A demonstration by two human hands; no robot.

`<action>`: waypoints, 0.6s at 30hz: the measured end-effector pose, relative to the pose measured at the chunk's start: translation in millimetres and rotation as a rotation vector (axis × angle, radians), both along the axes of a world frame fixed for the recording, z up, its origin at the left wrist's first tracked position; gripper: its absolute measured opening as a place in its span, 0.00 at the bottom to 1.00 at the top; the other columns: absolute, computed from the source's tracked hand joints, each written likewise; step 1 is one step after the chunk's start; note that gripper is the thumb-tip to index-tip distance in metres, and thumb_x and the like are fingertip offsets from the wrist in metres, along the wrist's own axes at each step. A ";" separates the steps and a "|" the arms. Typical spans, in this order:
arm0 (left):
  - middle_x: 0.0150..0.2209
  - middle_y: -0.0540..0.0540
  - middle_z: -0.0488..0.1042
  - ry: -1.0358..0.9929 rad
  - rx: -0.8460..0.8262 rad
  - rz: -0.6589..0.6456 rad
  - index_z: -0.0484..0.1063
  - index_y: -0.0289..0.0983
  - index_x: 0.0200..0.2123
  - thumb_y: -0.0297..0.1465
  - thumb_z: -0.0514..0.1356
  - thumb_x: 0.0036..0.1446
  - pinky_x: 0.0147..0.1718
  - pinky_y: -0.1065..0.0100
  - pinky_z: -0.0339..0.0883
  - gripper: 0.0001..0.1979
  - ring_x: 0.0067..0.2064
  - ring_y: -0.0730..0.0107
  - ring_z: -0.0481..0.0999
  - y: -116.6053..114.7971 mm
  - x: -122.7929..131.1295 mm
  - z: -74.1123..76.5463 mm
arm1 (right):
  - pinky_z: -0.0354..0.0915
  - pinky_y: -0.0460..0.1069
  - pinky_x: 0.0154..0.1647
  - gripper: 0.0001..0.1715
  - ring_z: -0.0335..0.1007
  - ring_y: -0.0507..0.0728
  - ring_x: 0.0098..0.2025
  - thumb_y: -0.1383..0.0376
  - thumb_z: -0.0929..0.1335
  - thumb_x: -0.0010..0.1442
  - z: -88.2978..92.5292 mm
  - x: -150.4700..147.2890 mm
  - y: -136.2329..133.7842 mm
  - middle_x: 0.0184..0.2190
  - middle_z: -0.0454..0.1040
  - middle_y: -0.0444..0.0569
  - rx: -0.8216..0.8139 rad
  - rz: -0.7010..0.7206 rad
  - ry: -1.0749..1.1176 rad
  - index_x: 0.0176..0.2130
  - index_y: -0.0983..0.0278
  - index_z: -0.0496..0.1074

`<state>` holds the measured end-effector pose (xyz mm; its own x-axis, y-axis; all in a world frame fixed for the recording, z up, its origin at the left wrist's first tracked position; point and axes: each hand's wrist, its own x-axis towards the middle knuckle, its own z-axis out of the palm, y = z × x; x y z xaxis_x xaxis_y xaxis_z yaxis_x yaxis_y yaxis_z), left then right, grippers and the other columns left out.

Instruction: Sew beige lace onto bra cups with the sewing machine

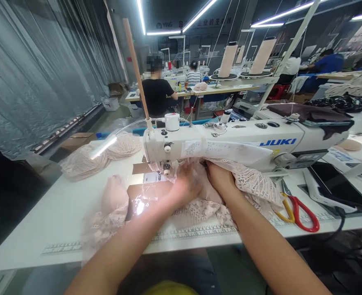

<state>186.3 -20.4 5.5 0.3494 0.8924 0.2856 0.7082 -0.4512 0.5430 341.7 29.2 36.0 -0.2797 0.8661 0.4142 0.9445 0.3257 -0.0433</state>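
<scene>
Pale pink lace fabric (254, 186) lies bunched under the arm of a white JUKI sewing machine (230, 145). My left hand (185, 184) rests on the lace just right of the needle area, brightly lit by the machine lamp and washed out; its fingers look curled on the cloth. My right hand (219, 176) sits close beside it, fingers tucked into the lace under the machine arm and partly hidden. More pink lace pieces (113, 200) lie at the left of the needle plate.
Scissors with red and yellow handles (297, 209) lie on the white table (46, 221) at the right, next to a dark tablet (334, 184). A pile of lace cups (98, 155) sits at the back left. Thread cones (228, 59) stand behind. Other people work at far tables.
</scene>
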 end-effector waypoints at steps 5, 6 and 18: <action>0.68 0.30 0.41 0.234 -0.045 0.071 0.45 0.37 0.67 0.52 0.60 0.48 0.60 0.37 0.38 0.49 0.67 0.31 0.38 -7.3 -3.0 3.7 | 0.58 0.61 0.54 0.27 0.69 0.66 0.50 0.72 0.58 0.62 10.7 -5.2 -11.2 0.52 0.72 0.58 -0.031 -0.008 0.002 0.60 0.65 0.62; 0.67 0.30 0.42 0.270 -0.058 0.091 0.45 0.38 0.67 0.52 0.61 0.47 0.60 0.36 0.37 0.49 0.67 0.29 0.38 -4.7 -1.9 2.6 | 0.60 0.60 0.52 0.26 0.70 0.66 0.49 0.70 0.59 0.62 13.7 -4.6 -19.7 0.51 0.73 0.58 -0.051 0.000 -0.010 0.60 0.65 0.63; 0.66 0.30 0.48 0.215 -0.073 0.089 0.47 0.32 0.66 0.49 0.60 0.46 0.62 0.42 0.43 0.49 0.66 0.35 0.44 26.7 25.4 3.6 | 0.71 0.53 0.42 0.20 0.75 0.59 0.45 0.62 0.59 0.65 39.2 32.7 -129.7 0.45 0.78 0.51 -0.362 0.357 0.202 0.53 0.62 0.69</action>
<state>211.7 6.2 9.0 0.3142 0.9380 0.1468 0.8463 -0.3468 0.4044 374.4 -100.5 75.1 -0.5281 0.8291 0.1835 0.7391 0.5552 -0.3814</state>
